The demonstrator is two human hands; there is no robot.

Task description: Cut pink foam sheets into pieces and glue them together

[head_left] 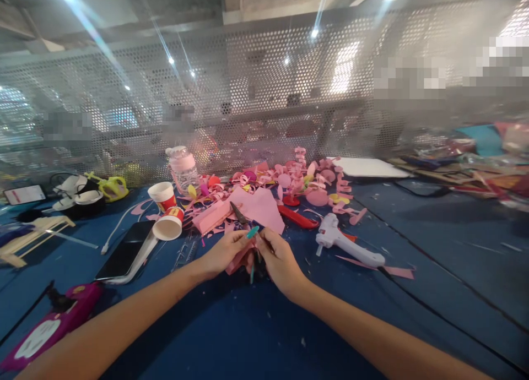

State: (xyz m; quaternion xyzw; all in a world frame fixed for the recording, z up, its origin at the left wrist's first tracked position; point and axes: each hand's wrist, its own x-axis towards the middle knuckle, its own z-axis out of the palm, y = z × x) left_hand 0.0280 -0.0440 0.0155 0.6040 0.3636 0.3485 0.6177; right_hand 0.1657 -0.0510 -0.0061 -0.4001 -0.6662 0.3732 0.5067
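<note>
1. Pink paper piece (236, 264) is held between both hands, just above the blue surface (248, 336).
2. Left hand (223, 253): grip closed, pinching the piece.
3. Right hand (280, 261): grip closed around teal-handled scissors (241, 215).
4. Behind stands an upright paper cup (162, 194), contents hidden. A tipped cup (168, 227) lies beside it, apparently empty.

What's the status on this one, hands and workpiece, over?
Left hand gripping pink sheet. Right hand on scissors, blades raised against the sheet. Glue gun lies to the right, apart; paper cups to the left.
</note>
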